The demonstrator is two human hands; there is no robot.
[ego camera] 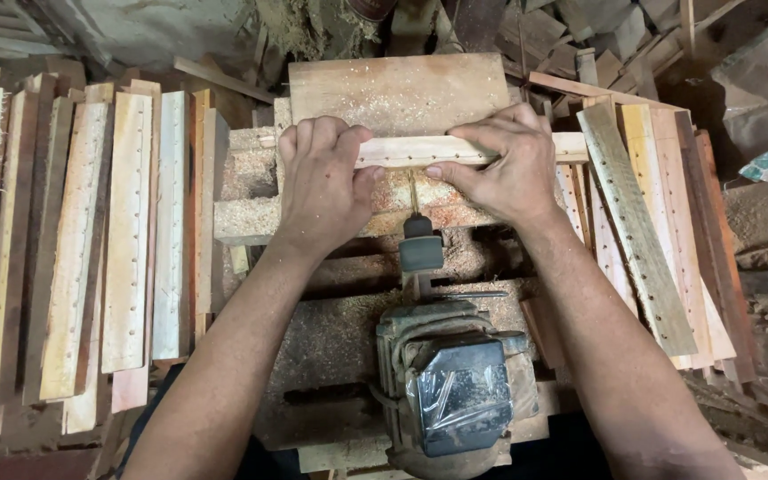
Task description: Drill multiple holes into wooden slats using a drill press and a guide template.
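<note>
- Grey metal motor [455, 391] is seen nearest, wrapped partly in clear plastic film; its lower edge is cut off by the frame.
- A chuck [420, 249] and thin drill bit [413, 194] are seen projecting from the motor toward the wooden strip [420, 151]; the bit's tip is hard to make out against sawdust.
- Both forearms are extended forward, either side of the motor.
- Left hand [324, 182] is closed over the strip's left part, fingers curled over its top edge, thumb below; that end of the strip is hidden.
- Right hand [504, 164] is closed on the strip's right part, thumb on the near face, fingers over the far edge.
- The strip is held crosswise on the sawdust-covered bench block [251, 191], just ahead of the bit.
- Drilled slats are stacked left [126, 231] and right [637, 231].
- Scrap wood [580, 36] lies beyond, in shadow.
</note>
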